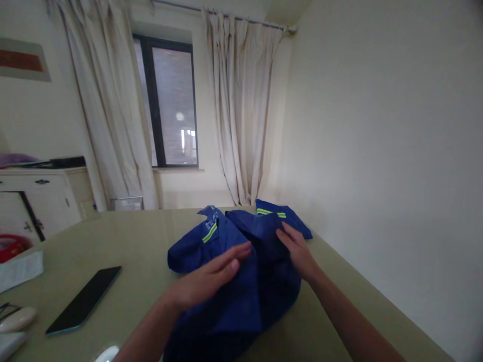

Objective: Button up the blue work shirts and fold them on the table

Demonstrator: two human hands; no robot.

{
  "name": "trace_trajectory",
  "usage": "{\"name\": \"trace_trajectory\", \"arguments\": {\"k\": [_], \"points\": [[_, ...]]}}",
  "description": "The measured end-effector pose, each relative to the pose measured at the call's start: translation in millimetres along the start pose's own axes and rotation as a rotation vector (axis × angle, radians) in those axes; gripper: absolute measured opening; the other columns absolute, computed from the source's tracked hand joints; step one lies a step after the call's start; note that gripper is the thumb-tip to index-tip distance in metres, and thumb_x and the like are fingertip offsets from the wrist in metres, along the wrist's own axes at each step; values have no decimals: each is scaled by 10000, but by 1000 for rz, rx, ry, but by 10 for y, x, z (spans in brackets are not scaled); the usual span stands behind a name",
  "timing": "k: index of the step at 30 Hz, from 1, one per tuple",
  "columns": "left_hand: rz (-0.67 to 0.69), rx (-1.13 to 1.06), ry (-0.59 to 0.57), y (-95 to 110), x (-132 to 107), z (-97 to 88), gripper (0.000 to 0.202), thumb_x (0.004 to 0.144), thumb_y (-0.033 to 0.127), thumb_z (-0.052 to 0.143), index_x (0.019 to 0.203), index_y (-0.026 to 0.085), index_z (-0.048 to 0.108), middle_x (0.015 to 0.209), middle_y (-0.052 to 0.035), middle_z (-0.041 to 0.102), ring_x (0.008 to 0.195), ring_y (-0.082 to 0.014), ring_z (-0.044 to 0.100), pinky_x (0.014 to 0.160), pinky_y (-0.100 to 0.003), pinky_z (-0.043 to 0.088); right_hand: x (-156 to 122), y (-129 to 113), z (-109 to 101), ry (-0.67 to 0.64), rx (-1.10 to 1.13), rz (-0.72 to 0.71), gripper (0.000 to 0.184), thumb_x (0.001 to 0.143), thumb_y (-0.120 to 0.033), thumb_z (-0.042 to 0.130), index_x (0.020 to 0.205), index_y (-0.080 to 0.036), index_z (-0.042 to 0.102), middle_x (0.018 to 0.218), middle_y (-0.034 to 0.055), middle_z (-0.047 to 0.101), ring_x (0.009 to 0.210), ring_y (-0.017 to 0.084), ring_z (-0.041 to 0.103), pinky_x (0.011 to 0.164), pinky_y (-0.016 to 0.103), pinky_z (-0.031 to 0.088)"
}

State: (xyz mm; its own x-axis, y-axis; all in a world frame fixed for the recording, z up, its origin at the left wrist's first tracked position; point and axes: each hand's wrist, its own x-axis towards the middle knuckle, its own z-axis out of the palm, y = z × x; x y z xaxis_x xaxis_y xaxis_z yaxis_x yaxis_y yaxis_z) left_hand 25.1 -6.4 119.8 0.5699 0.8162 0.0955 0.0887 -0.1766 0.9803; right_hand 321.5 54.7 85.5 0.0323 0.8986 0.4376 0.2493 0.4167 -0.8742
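Note:
A dark blue jacket [234, 296] with yellow-green stripes on its sleeves lies rumpled on the table, its near end hanging toward me. One sleeve reaches out to the left and the other to the far right. My left hand [211, 276] rests on the jacket's front with its fingers stretched out together, holding nothing. On the other side, my right hand [298, 249] has its bent fingers on the cloth near the right sleeve and grips a fold there. The underside of the jacket is hidden.
The olive-green table [143, 241] runs along a bare wall [388, 151] on the right. A black tablet [85, 301] lies at the left, with a folded white paper [20, 271] and a pale computer mouse [17, 320] beyond it. A white cabinet [49, 193] stands at the far left.

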Motion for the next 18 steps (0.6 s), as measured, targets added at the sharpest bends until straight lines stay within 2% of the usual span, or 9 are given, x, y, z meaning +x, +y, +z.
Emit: {"name": "trace_trajectory", "arguments": {"k": [2,3,5,7,10,12,14,16,18], "points": [[-69,43,-239,-42,47,-16,555,948,539,586,1439,283,550,1473,-75,592,1315,-253,583,1078,-400,489,-179,-181,-47,-254,-24,50,551,844,-677,645,1172,-245,738,1223,77,716,1204,293,606,1073,457,456],[-114,83,-239,-136,57,-107,526,941,553,578,1371,250,607,1395,-94,651,1220,-261,649,996,-394,539,-260,-213,-99,-431,-19,104,525,878,-676,606,1129,-237,749,1186,82,727,1145,283,641,1028,446,493],[-208,289,-7,-432,56,-402,502,919,601,535,1129,182,711,1160,-116,749,1010,-274,723,819,-375,586,-362,-141,-220,-685,6,210,566,949,-687,470,1055,-207,752,1103,100,742,1037,267,689,911,420,556],[-295,646,499,-799,30,-735,506,883,610,499,1019,175,719,1056,-119,758,984,-288,716,829,-383,569,-362,90,-315,-659,-58,240,614,976,-683,384,1037,-182,734,1086,120,736,1021,269,695,853,399,569],[-451,857,873,-1300,-44,-1066,652,830,568,510,1253,81,606,1328,-263,612,1280,-437,542,1006,-570,455,-229,561,-335,-311,-430,195,495,946,-554,498,1195,-170,684,1258,154,682,1133,284,647,980,416,504],[-551,979,902,-1519,-109,-1163,612,833,553,483,1222,100,621,1350,-263,592,1287,-474,510,980,-621,445,-138,822,-275,-222,-595,240,506,890,-440,584,1299,-148,632,1307,185,653,1088,291,660,1001,437,481],[-573,1069,827,-1609,-186,-1258,434,870,477,437,1071,177,677,1251,-182,667,1213,-425,569,950,-565,480,-100,970,-188,-274,-632,273,554,840,-355,630,1350,-140,598,1251,177,675,978,267,681,945,415,506],[-507,1065,799,-1567,-281,-1431,344,908,393,394,976,210,677,1109,-122,722,1098,-340,640,928,-464,506,-125,1000,-101,-381,-620,236,576,809,-297,642,1364,-152,589,1194,142,690,929,240,678,900,371,517],[-488,993,947,-1424,-394,-1685,369,943,396,366,1026,198,667,1045,-122,733,1009,-301,674,885,-415,520,-196,944,-30,-467,-618,168,562,796,-279,638,1346,-165,607,1196,128,675,969,242,664,905,356,505]]}}
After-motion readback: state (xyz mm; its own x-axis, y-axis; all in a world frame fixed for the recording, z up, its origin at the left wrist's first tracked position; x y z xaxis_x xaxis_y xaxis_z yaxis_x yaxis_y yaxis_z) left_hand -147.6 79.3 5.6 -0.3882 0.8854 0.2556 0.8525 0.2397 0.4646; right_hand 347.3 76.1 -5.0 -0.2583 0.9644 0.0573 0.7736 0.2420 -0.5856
